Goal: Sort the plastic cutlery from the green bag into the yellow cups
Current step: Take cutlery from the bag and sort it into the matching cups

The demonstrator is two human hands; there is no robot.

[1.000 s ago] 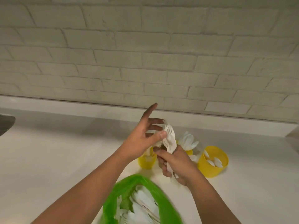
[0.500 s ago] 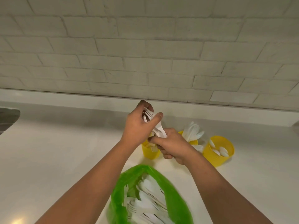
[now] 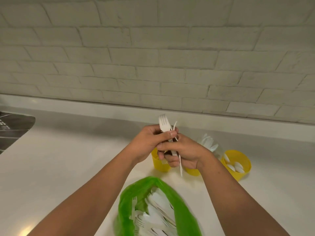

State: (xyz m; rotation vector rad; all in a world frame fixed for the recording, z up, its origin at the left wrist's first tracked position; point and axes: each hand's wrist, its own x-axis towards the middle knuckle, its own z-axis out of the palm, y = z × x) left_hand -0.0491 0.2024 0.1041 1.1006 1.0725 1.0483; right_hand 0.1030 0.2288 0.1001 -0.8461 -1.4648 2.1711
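White plastic fills most of this head view: a fork stands tines up above the two hands, which meet over a pale counter in front of a painted brick wall. The left hand pinches the fork just below its tines, thumb on the near side and fingers curled behind. The right hand, touching the left, has its fingers wrapped round a small bundle of cutlery whose thin handles stick out below the fist; how many pieces it holds I cannot tell. Behind and below the hands stand three yellow cups in a row. The left cup is partly hidden by the hands and shows fork tines inside. The middle cup is mostly covered by the right wrist, with a fan of white pieces rising from it. The right cup leans toward the camera with spoons lying in it. Nearer the person, the green bag lies open on the counter, holding a heap of white forks and other pieces. A dark object sits at the left edge.
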